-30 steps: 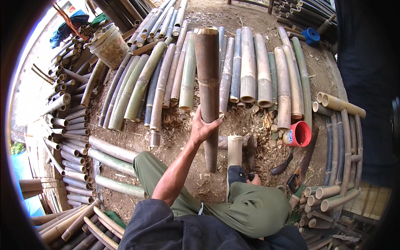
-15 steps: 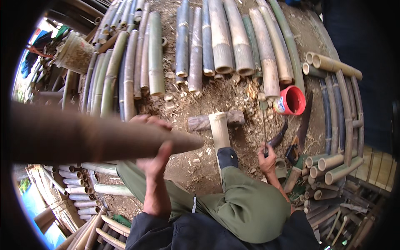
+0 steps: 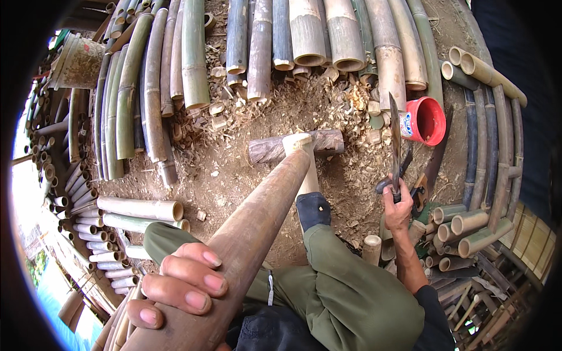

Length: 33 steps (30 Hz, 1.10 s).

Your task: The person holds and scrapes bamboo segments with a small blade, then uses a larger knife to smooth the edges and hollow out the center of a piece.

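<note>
My left hand [image 3: 181,284] is wrapped around a long brown bamboo pole [image 3: 252,205], which slants from the lower left up to the middle. The pole's far end overlaps the tip of a pale wooden piece [image 3: 308,182], which lies across a short dark log [image 3: 269,150] on the ground. Whether pole and piece touch, I cannot tell. My right hand [image 3: 399,206] grips a machete [image 3: 396,131] by its handle, the long blade pointing up and away. A dark cuff [image 3: 314,212] below my green trouser leg [image 3: 351,281] meets the near end of the pale piece.
Bamboo poles [image 3: 308,35] lie in a row across the far side. A red tub [image 3: 430,121] lies tipped at the right, near a saw [image 3: 420,188]. Cut bamboo [image 3: 474,223] is stacked right, more tubes [image 3: 140,207] left. Wood chips [image 3: 357,193] litter the dirt.
The pole has swung from lying sideways at the left to slanting toward the middle, its far end now at the pale piece. My right hand has lifted the machete and moved slightly right.
</note>
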Motion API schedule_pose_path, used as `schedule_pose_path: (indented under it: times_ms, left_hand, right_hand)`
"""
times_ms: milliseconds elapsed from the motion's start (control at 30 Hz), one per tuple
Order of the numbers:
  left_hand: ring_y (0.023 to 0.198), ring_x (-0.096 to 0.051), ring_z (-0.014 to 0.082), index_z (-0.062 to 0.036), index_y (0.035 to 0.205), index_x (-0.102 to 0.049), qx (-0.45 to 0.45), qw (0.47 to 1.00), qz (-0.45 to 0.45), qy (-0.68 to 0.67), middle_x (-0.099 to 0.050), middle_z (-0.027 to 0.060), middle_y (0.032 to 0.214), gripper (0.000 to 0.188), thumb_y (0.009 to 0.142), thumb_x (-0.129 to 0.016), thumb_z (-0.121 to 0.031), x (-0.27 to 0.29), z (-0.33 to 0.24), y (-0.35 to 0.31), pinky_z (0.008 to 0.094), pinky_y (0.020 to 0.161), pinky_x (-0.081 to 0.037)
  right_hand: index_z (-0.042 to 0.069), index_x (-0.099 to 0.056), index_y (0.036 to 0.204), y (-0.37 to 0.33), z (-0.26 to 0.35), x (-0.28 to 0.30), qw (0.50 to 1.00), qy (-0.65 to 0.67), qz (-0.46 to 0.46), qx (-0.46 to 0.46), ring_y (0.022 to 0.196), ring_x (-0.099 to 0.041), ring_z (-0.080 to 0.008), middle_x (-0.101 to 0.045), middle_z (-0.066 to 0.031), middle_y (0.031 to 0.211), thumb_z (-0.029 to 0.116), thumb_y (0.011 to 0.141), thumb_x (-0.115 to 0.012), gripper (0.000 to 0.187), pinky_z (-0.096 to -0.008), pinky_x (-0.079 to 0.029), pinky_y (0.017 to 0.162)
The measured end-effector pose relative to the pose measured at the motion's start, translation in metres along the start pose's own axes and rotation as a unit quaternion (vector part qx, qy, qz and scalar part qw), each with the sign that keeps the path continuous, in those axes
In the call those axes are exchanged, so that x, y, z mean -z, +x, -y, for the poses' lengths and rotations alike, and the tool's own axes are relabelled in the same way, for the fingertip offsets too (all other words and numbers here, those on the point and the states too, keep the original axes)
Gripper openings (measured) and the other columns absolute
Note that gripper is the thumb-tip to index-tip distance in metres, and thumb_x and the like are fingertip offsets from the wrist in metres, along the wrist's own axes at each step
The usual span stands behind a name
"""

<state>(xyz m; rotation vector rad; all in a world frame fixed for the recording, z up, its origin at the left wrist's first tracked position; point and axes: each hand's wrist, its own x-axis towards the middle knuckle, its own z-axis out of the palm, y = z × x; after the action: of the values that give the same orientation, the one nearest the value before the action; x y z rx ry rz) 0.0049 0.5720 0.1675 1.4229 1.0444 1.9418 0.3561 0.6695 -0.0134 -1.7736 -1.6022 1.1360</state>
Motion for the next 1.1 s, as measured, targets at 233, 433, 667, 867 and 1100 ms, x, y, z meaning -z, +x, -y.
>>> schedule_pose_path:
  times_ms: [233,433,667,867,1100]
  left_hand:
    - [0.095,-0.059,0.0224,-0.0107,0.131,-0.04,0.026,1.0,-0.003,0.002,-0.055,0.0054,0.107,0.082,0.072,-0.087,-0.041,-0.001,-0.002,0.003,0.0438,0.09,-0.042]
    - [0.095,-0.059,0.0219,-0.0101,0.131,-0.041,0.034,0.999,-0.023,0.002,-0.055,0.0052,0.105,0.085,0.068,-0.089,-0.042,-0.002,0.0,0.002,0.0438,0.091,-0.042]
    - [0.094,-0.059,0.0222,-0.0106,0.129,-0.041,0.0,0.996,-0.093,0.01,-0.053,0.0056,0.104,0.086,0.066,-0.089,-0.044,-0.006,0.004,-0.004,0.0444,0.091,-0.042]
    - [0.095,-0.058,0.0222,-0.0117,0.129,-0.038,-0.006,0.995,-0.098,0.032,-0.052,0.0063,0.105,0.087,0.067,-0.088,-0.044,-0.005,0.004,-0.006,0.0453,0.091,-0.042]
    - [0.095,-0.058,0.0214,-0.0123,0.131,-0.037,-0.008,0.997,-0.079,0.026,-0.054,0.0053,0.105,0.087,0.069,-0.087,-0.046,-0.001,0.006,-0.004,0.0446,0.092,-0.041]
  right_hand:
    - [-0.004,-0.057,0.124,0.003,-0.004,0.002,1.0,0.005,0.015,-0.017,0.081,-0.057,-0.0129,-0.061,-0.0052,0.09,0.011,0.091,-0.06,0.036,-0.0279,-0.049,0.075]
    - [-0.004,-0.058,0.123,0.0,-0.015,0.008,0.999,0.015,0.003,-0.035,0.08,-0.058,-0.0141,-0.061,-0.0058,0.089,0.011,0.091,-0.061,0.036,-0.0289,-0.049,0.077]
    - [-0.004,-0.06,0.12,0.001,-0.019,0.008,1.0,-0.003,0.017,-0.025,0.081,-0.06,-0.0155,-0.063,-0.0076,0.089,0.012,0.091,-0.06,0.033,-0.0298,-0.049,0.076]
    - [0.0,-0.066,0.113,0.029,-0.007,0.039,0.967,-0.173,0.099,0.161,0.08,-0.067,-0.0315,-0.067,-0.0161,0.091,0.009,0.088,-0.06,0.027,-0.0358,-0.053,0.072]
    - [0.012,-0.064,0.092,0.093,0.055,0.067,0.757,-0.458,0.306,0.351,0.073,-0.066,-0.0276,-0.061,-0.0063,0.078,0.021,0.083,-0.07,0.014,-0.0401,-0.054,0.061]
